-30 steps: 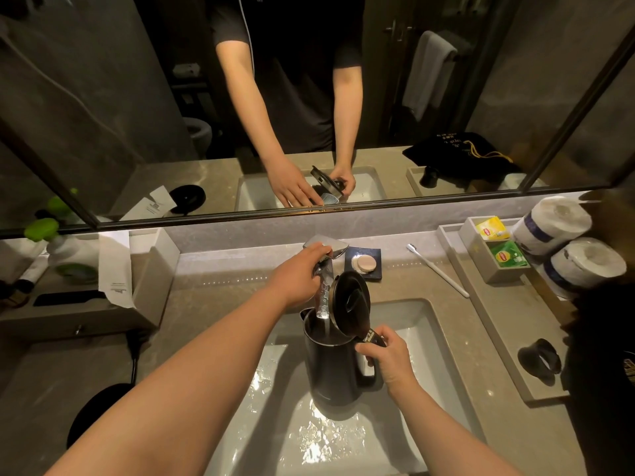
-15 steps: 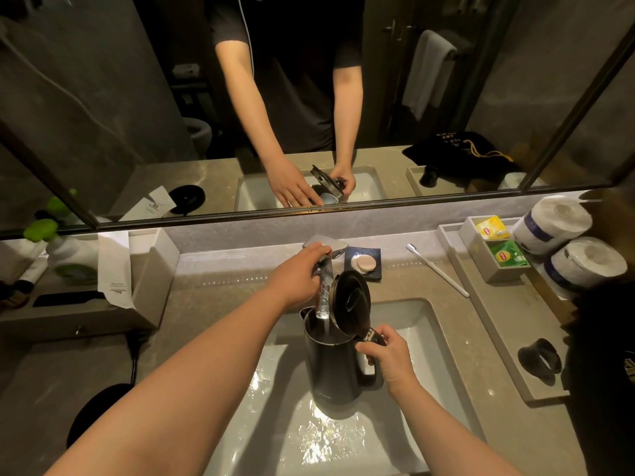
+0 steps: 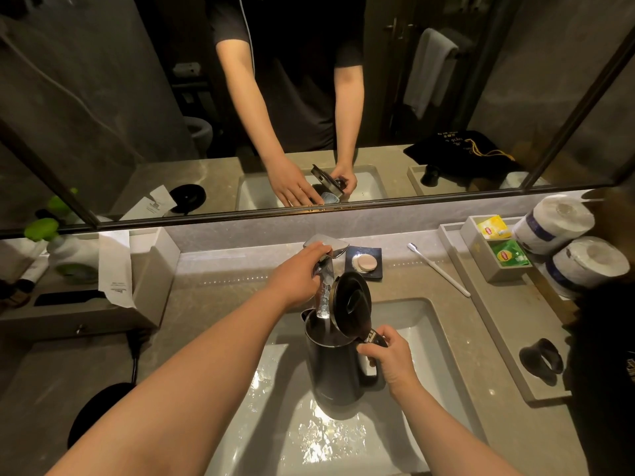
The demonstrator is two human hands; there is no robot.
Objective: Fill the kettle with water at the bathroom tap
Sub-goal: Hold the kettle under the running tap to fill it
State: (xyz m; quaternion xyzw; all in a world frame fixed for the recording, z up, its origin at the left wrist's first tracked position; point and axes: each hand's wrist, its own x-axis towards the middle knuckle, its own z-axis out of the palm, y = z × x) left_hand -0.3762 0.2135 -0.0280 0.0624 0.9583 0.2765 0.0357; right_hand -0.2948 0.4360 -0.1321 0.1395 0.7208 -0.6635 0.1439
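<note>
A dark kettle [image 3: 335, 372] stands upright over the white sink basin [image 3: 426, 341], its round lid [image 3: 352, 300] flipped open and upright. My right hand [image 3: 391, 359] grips the kettle's handle. A chrome tap [image 3: 324, 286] reaches over the kettle's mouth, and a stream of water runs from its spout into the kettle. My left hand [image 3: 299, 276] is closed on the tap's flat lever [image 3: 335, 247] at the back of the basin.
A soap dish [image 3: 364, 262] and a white toothbrush [image 3: 439, 269] lie behind the basin. On the right are a tray [image 3: 494, 321] with tea bags [image 3: 508, 255], two paper rolls [image 3: 584, 262] and a black ring-shaped object [image 3: 543, 360]. The kettle base [image 3: 99, 410] sits on the left counter.
</note>
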